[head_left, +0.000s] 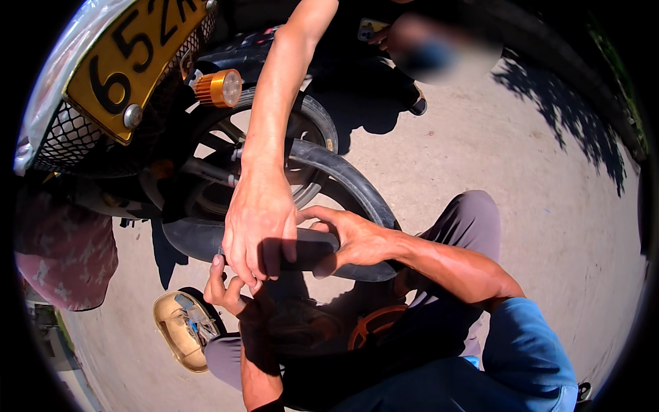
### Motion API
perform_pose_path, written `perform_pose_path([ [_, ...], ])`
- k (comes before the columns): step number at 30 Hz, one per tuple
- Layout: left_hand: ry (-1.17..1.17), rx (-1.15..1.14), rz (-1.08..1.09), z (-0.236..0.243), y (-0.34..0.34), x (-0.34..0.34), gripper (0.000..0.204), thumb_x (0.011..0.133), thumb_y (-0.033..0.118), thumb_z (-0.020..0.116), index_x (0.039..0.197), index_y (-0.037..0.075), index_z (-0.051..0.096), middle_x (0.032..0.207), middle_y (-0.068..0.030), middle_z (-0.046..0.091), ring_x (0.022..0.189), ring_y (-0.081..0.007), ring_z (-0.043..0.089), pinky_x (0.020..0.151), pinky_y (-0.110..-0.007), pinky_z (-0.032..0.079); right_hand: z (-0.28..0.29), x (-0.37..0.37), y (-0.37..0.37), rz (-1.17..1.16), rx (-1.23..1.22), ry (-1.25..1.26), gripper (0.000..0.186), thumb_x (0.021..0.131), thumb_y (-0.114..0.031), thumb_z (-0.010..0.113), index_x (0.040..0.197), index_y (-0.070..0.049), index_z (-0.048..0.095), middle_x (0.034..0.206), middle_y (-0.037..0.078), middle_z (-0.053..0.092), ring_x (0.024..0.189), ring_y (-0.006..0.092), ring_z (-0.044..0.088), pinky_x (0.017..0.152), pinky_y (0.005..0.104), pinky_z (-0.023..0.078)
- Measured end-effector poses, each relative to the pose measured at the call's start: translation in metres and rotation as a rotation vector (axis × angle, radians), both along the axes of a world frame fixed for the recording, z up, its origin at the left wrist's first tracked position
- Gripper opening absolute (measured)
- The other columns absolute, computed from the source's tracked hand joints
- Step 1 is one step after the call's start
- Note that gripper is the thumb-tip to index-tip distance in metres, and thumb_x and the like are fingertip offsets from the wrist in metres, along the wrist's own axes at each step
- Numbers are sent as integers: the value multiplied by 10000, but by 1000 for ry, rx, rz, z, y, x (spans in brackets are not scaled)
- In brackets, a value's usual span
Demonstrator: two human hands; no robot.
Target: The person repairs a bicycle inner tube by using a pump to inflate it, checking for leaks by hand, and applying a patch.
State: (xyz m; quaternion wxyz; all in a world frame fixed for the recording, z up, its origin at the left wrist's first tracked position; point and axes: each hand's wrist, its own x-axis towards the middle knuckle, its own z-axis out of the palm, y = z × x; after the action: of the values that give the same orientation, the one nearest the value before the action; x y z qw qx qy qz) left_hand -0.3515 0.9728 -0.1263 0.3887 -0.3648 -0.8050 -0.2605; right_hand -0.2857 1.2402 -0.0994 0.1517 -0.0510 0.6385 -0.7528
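Note:
A black inner tube (316,253), rounded and inflated-looking, lies across in front of me and loops up beside a motorcycle wheel. My right hand (360,237) grips it from the right, thumb on the near side and fingers over the far side. At its near left edge is my left hand (230,292), fingers bent and drawn together; what they hold, if anything, is too small to make out. Another person's hand (259,213) reaches down from the top and rests over the tube between my hands, its fingertips close to my left fingers.
The motorcycle's wheel (223,137), orange-rimmed lamp (220,87) and yellow number plate (130,58) are at the upper left. A beige tray (171,329) with small tools stands low left. A pink patterned cloth (68,254) hangs at the left. Someone with a phone (371,29) stands at the top.

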Motion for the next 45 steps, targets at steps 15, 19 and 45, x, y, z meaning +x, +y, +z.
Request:
perform_pose_path([
  [15, -27, 150, -69, -4, -10, 1, 245, 1003, 220, 556, 1193, 100, 458, 1450, -246, 418, 1295, -363, 461, 1001, -472, 402, 3, 1, -2, 4, 25, 21, 924, 718, -28, 870, 1480, -18, 347, 1090, 108, 697, 1081, 186, 636, 940, 350, 496],
  [19, 58, 9, -72, 0, -1, 8, 282, 1021, 273, 585, 1198, 113, 436, 1360, -219, 461, 1238, -349, 488, 986, -454, 414, 9, 3, 1, 4, 43, 34, 924, 722, -44, 874, 1480, -18, 345, 1095, 107, 693, 1076, 185, 630, 938, 347, 494],
  [45, -1404, 985, -408, 28, 48, -2, 713, 992, 689, 383, 1197, 26, 548, 964, -54, 596, 785, -123, 542, 647, -275, 393, 11, 5, -3, -99, 108, -23, 931, 694, -145, 887, 1467, -34, 379, 1111, 155, 677, 1104, 236, 617, 1004, 377, 447],
])
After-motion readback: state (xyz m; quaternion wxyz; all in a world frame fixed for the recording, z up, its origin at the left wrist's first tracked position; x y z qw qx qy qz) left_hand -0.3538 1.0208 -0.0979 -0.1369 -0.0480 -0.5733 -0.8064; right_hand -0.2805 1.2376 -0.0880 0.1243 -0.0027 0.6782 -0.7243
